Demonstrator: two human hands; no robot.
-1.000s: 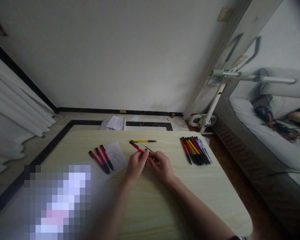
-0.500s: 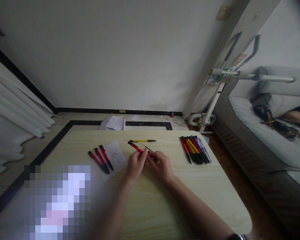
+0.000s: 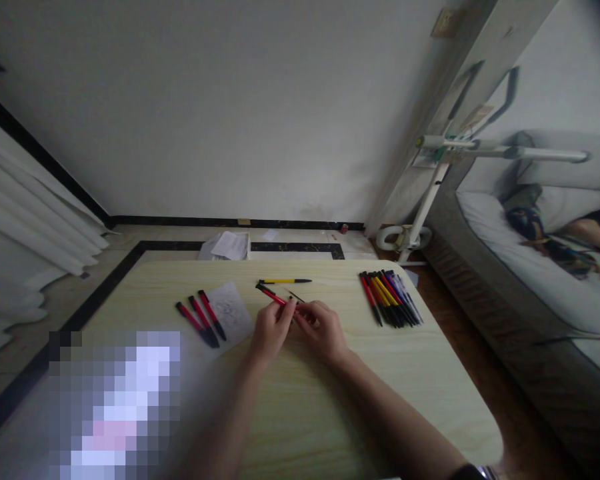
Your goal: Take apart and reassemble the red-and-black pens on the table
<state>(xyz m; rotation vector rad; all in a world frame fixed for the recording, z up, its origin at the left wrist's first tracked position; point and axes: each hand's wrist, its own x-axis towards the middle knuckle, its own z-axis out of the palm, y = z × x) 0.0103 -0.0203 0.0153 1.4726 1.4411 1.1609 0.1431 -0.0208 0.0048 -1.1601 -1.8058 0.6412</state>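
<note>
Over the middle of the table, my left hand is closed round a red ballpoint pen whose black clip end points up and to the left. My right hand pinches the lower end of the same pen; the fingers hide what exactly lies between the tips. Just beyond the hands is a thin dark refill-like stick, partly covered by them. Farther back lies a yellow pen with black ends, set crosswise.
To the left, three red and black pens lie beside a sheet of paper with faint drawings. At the right rests a row of several red, yellow, blue and clear pens. A blurred-out bright patch covers the near left.
Hardly anything differs. Both hands stay together on the red pen, with only a slight shift of the right fingers; the view has moved a little.
</note>
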